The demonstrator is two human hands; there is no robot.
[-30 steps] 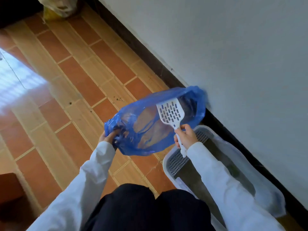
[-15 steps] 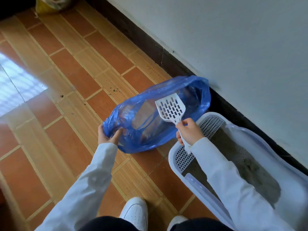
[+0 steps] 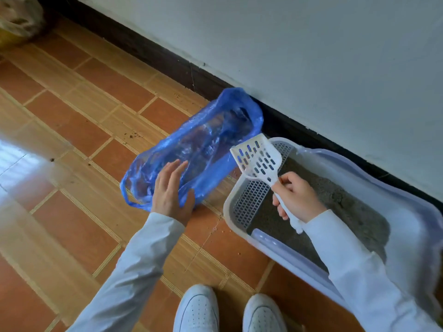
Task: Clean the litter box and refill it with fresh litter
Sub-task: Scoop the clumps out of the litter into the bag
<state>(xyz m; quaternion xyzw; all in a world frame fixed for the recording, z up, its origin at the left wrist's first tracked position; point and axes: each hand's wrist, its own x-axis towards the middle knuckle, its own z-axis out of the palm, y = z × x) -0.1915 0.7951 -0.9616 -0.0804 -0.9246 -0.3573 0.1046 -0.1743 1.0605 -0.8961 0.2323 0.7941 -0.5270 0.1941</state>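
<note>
**Scoop held over the litter box, blue bag laid beside it**

Head view. The litter box (image 3: 407, 202), a pale plastic tray with a perforated grid step at its near-left end, lies on the tiled floor (image 3: 72, 130) against the dark skirting board (image 3: 153, 56) below the white wall (image 3: 311, 56). Grey litter (image 3: 340, 195) covers its bottom. The right hand (image 3: 296, 196) grips the handle of the white slotted scoop (image 3: 257, 159), fingers curled round it; the scoop blade tilts up and left, above the box's left corner. The blue plastic bag (image 3: 203, 140) lies on the floor just left of the box, its far end touching the skirting. The left hand (image 3: 171, 190) rests flat on the bag's near end, fingers straight and slightly spread. Loose crumbs dot the tiles. Two white shoes (image 3: 199, 310) stand at the bottom edge. A pale sack (image 3: 19, 17) sits in the top-left corner.
</note>
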